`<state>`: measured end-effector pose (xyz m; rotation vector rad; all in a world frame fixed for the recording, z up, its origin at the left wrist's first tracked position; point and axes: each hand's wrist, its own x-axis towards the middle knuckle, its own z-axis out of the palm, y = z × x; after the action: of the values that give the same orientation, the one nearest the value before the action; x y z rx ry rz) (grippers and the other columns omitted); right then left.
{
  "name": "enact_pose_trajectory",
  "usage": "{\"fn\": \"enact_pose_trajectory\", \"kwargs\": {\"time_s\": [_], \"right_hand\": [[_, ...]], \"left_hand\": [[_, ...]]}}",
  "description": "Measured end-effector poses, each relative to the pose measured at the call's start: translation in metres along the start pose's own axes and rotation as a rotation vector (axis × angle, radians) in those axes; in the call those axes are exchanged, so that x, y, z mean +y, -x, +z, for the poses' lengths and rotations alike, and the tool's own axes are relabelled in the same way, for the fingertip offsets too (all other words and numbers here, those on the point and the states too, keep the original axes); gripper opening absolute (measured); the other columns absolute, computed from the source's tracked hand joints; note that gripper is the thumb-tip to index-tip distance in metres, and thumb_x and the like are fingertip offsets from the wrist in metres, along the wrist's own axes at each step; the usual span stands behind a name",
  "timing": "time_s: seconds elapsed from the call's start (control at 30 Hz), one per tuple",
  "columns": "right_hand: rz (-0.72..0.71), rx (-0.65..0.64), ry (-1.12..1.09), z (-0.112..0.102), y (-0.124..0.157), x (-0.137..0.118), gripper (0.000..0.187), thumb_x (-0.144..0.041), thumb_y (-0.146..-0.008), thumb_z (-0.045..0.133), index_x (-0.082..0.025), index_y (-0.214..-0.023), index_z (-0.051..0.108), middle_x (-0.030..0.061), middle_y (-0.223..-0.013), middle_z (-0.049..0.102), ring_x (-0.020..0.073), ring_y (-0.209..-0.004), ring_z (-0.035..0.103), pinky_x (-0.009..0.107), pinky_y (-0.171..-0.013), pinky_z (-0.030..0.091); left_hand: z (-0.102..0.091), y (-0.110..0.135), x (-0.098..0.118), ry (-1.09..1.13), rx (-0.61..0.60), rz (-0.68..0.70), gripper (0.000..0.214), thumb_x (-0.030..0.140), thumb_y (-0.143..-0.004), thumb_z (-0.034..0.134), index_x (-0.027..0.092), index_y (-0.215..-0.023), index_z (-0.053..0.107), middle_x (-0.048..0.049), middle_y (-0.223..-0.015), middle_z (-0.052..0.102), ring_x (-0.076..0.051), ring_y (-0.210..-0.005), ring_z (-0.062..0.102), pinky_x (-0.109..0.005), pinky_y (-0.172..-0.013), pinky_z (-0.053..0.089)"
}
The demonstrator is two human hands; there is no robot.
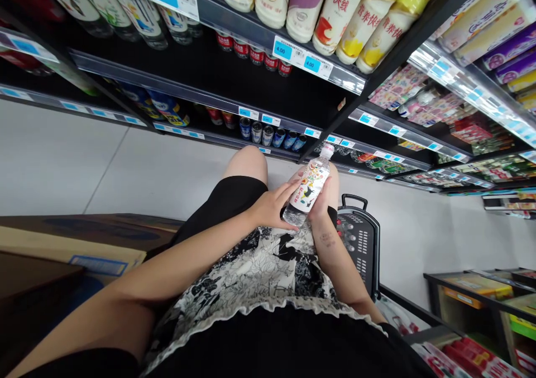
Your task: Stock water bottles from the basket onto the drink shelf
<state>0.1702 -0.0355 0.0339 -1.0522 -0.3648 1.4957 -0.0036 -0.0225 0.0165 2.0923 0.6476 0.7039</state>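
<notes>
A clear plastic bottle (309, 187) with a white, colourfully printed label and a white cap lies slanted over my lap. My right hand (321, 199) is wrapped round it from beneath. My left hand (274, 204) rests against the bottle's lower left side, fingers stretched along the label. Both hands sit above my knees, in front of the low drink shelves (218, 96).
Shelves of bottles and cans with blue price tags (301, 54) rise ahead. Snack shelves (469, 87) run along the right. A dark shopping basket (360, 238) stands by my right leg. A cardboard box (75, 244) lies to my left on the grey tiled floor.
</notes>
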Motion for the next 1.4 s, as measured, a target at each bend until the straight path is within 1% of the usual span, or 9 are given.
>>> {"fn": "enact_pose_trajectory", "kwargs": {"time_s": [0.1, 0.17, 0.4, 0.57, 0.7, 0.87, 1.07, 1.27, 1.4], "right_hand": [[0.047, 0.008, 0.08, -0.001, 0.0002, -0.0013, 0.08, -0.089, -0.082, 0.028, -0.024, -0.101, 0.07, 0.0121, -0.101, 0.072, 0.0306, -0.111, 0.066, 0.05, -0.087, 0.06], [0.075, 0.003, 0.116, -0.0014, 0.0005, -0.0023, 0.083, -0.091, -0.079, 0.025, -0.023, -0.095, 0.07, 0.0132, -0.099, 0.072, 0.0314, -0.111, 0.066, 0.052, -0.086, 0.059], [0.018, 0.02, 0.073, 0.0005, 0.0021, -0.0044, 0.073, -0.084, -0.082, 0.029, -0.023, -0.096, 0.068, 0.0115, -0.102, 0.071, 0.0299, -0.114, 0.065, 0.051, -0.091, 0.058], [0.015, 0.02, 0.093, -0.0004, 0.0011, -0.0041, 0.075, -0.087, -0.079, 0.03, -0.024, -0.098, 0.066, 0.0118, -0.1, 0.07, 0.0304, -0.115, 0.063, 0.052, -0.093, 0.058], [0.0, 0.027, 0.07, 0.0009, 0.002, -0.0038, 0.074, -0.086, -0.08, 0.029, -0.025, -0.098, 0.066, 0.0119, -0.102, 0.069, 0.0303, -0.117, 0.063, 0.051, -0.094, 0.058], [0.036, 0.008, 0.098, 0.0034, 0.0028, -0.0032, 0.078, -0.088, -0.079, 0.023, -0.024, -0.096, 0.065, 0.0126, -0.103, 0.07, 0.0298, -0.117, 0.063, 0.05, -0.093, 0.058], [0.031, -0.012, 0.082, 0.0048, 0.0022, -0.0039, 0.078, -0.091, -0.075, 0.026, -0.025, -0.093, 0.064, 0.0122, -0.099, 0.07, 0.0298, -0.116, 0.062, 0.05, -0.092, 0.057], [0.055, -0.004, 0.102, 0.0049, 0.0024, -0.0046, 0.082, -0.092, -0.076, 0.02, -0.024, -0.092, 0.063, 0.0131, -0.101, 0.069, 0.0299, -0.116, 0.062, 0.049, -0.092, 0.058], [0.041, 0.001, 0.083, 0.0052, 0.0019, -0.0046, 0.08, -0.092, -0.075, 0.025, -0.025, -0.094, 0.063, 0.0122, -0.098, 0.069, 0.0296, -0.115, 0.062, 0.049, -0.092, 0.057]], "left_hand": [[0.0029, 0.0013, -0.0005, 0.005, 0.011, 0.013, 0.132, 0.072, -0.061, 0.084, 0.019, -0.164, 0.02, -0.0233, -0.155, 0.038, -0.043, -0.14, 0.044, -0.051, -0.111, 0.046], [0.004, 0.0016, -0.001, 0.005, 0.017, 0.027, 0.131, 0.072, -0.061, 0.084, 0.019, -0.163, 0.021, -0.023, -0.156, 0.037, -0.043, -0.143, 0.04, -0.05, -0.112, 0.046], [0.0059, 0.0011, -0.0023, -0.014, 0.014, 0.055, 0.131, 0.075, -0.063, 0.081, 0.02, -0.164, 0.019, -0.0231, -0.157, 0.036, -0.043, -0.143, 0.04, -0.05, -0.107, 0.05], [0.0073, 0.0011, -0.0028, -0.034, 0.015, 0.066, 0.13, 0.075, -0.063, 0.081, 0.019, -0.163, 0.02, -0.0242, -0.156, 0.037, -0.044, -0.142, 0.041, -0.051, -0.107, 0.05], [0.0067, 0.0011, -0.0024, -0.046, 0.008, 0.072, 0.129, 0.076, -0.064, 0.08, 0.019, -0.163, 0.019, -0.0244, -0.156, 0.037, -0.043, -0.143, 0.04, -0.051, -0.106, 0.05], [0.0052, 0.0008, -0.0017, -0.026, -0.008, 0.032, 0.13, 0.075, -0.063, 0.081, 0.021, -0.164, 0.018, -0.0233, -0.157, 0.035, -0.043, -0.144, 0.04, -0.051, -0.109, 0.048], [0.0058, 0.001, -0.0035, -0.005, 0.005, 0.04, 0.128, 0.074, -0.063, 0.081, 0.02, -0.163, 0.021, -0.0233, -0.156, 0.037, -0.043, -0.137, 0.047, -0.051, -0.107, 0.049], [0.0062, 0.0007, -0.0041, -0.03, -0.007, 0.018, 0.128, 0.076, -0.063, 0.08, 0.018, -0.162, 0.024, -0.0237, -0.149, 0.044, -0.042, -0.131, 0.053, -0.049, -0.104, 0.051], [0.0067, 0.0001, -0.0046, -0.029, 0.004, 0.028, 0.127, 0.076, -0.063, 0.08, 0.019, -0.162, 0.024, -0.0234, -0.147, 0.045, -0.042, -0.127, 0.055, -0.048, -0.102, 0.051]]}}
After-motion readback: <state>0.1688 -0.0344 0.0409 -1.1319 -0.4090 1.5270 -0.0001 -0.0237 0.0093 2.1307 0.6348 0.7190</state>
